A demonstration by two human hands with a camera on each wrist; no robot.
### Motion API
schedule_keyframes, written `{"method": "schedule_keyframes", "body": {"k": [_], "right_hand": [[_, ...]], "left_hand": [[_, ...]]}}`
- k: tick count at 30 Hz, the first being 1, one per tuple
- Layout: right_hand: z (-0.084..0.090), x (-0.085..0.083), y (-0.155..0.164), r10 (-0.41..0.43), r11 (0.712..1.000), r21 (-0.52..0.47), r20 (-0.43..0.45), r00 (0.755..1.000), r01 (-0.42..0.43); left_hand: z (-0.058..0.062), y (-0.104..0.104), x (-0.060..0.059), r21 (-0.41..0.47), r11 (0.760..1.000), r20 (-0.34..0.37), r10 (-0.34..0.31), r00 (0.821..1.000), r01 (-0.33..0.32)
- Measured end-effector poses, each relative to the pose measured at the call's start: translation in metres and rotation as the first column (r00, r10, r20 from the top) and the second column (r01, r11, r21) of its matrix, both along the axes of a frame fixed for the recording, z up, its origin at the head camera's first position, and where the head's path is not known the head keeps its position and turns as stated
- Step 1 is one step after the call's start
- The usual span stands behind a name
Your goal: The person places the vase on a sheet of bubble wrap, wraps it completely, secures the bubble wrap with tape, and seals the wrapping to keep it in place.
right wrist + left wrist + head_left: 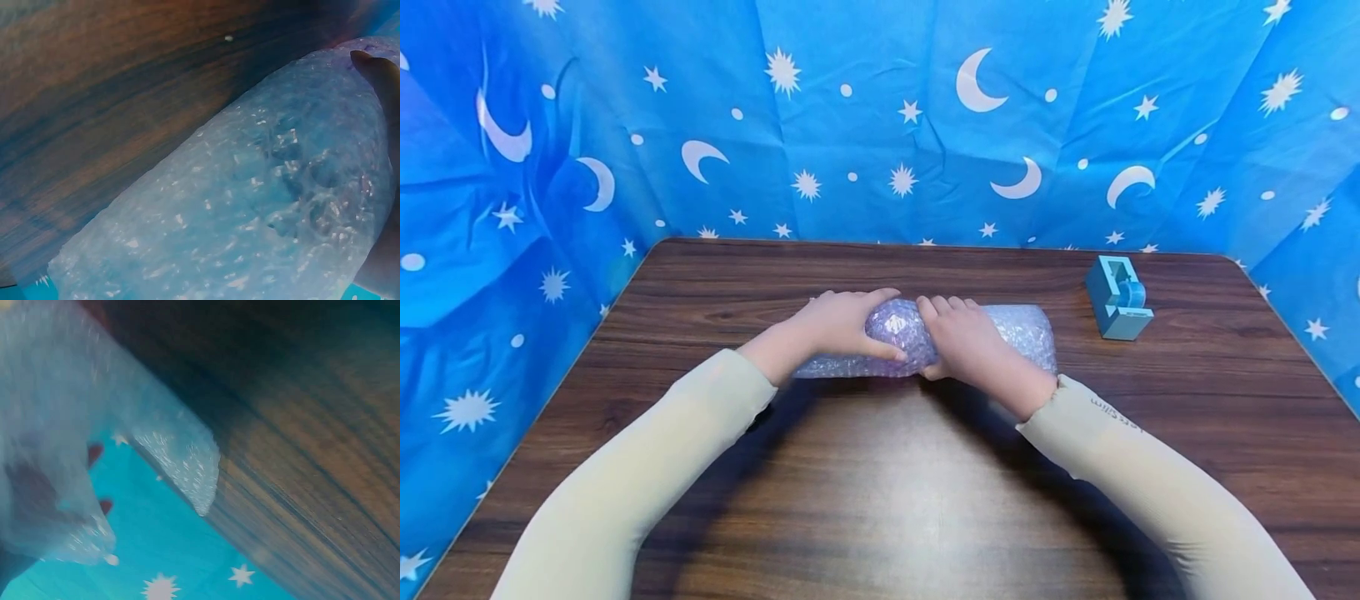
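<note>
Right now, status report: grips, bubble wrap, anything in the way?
Left grip and right grip holding clear, elongated bubble wrap bundle. It stretches crosswise, bulging between them. Boxy blue tape dispenser apart, to the right; nothing visibly blocking.

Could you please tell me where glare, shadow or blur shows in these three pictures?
Head view: a pale glare on the table, dark shadows alongside both sleeves, and a bright glint on the bubble wrap; left wrist view: the bubble wrap smeared by blur, the fingers dark; right wrist view: scattered glints on the bubble wrap, fine detail soft.
</note>
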State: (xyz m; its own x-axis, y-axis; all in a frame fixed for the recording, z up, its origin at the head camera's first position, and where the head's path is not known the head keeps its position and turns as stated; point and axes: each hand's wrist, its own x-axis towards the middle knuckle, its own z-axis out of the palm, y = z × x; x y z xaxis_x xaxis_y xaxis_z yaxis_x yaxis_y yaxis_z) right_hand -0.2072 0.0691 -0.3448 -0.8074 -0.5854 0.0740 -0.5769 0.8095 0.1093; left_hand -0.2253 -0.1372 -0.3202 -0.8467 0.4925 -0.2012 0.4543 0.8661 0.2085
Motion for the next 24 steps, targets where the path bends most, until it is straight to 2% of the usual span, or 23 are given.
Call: {"method": "schedule_keyframes", "body": {"k": [2, 4, 5, 7, 9, 12, 14, 16, 21, 24], "right_hand": [[0.0, 0.0, 0.001, 0.006, 1.0, -0.005, -0.012, 1.0, -0.006], [0.0, 0.0, 0.002, 0.016, 1.0, -0.017, -0.026, 1.0, -0.016], [0.0, -0.001, 0.002, 0.021, 0.999, -0.024, -0.032, 0.999, -0.022], [0.0, -0.002, 0.004, 0.029, 0.999, -0.039, -0.032, 0.999, -0.031], [0.001, -0.005, 0.005, 0.034, 0.998, -0.053, -0.023, 0.999, -0.035], [0.003, -0.009, 0.006, 0.023, 0.998, -0.061, 0.021, 1.0, -0.022], [0.004, -0.011, 0.006, 0.013, 0.998, -0.058, 0.056, 0.998, -0.009], [0.005, -0.013, 0.005, 0.005, 0.999, -0.052, 0.098, 0.995, 0.0], [0.006, -0.016, 0.003, 0.007, 0.999, -0.042, 0.162, 0.987, 0.0], [0.006, -0.017, 0.003, 0.01, 0.999, -0.034, 0.16, 0.987, -0.004]], "left_hand": [[-0.002, 0.0, 0.011, -0.035, 0.999, -0.121, -0.005, 0.993, 0.001], [-0.005, 0.0, 0.024, -0.05, 0.999, -0.252, -0.021, 0.968, 0.009], [-0.007, 0.0, 0.03, -0.049, 0.999, -0.313, -0.034, 0.949, 0.02], [-0.012, -0.002, 0.042, -0.041, 0.997, -0.428, -0.072, 0.901, 0.06], [-0.019, -0.004, 0.05, -0.034, 0.994, -0.512, -0.109, 0.852, 0.106], [-0.029, -0.007, 0.057, -0.056, 0.987, -0.593, -0.152, 0.791, 0.147], [-0.033, -0.008, 0.058, -0.079, 0.986, -0.619, -0.167, 0.767, 0.15], [-0.036, -0.009, 0.058, -0.097, 0.985, -0.632, -0.171, 0.756, 0.142], [-0.04, -0.006, 0.055, -0.123, 0.986, -0.625, -0.166, 0.763, 0.114], [-0.039, -0.002, 0.05, -0.136, 0.985, -0.622, -0.168, 0.764, 0.106]]}}
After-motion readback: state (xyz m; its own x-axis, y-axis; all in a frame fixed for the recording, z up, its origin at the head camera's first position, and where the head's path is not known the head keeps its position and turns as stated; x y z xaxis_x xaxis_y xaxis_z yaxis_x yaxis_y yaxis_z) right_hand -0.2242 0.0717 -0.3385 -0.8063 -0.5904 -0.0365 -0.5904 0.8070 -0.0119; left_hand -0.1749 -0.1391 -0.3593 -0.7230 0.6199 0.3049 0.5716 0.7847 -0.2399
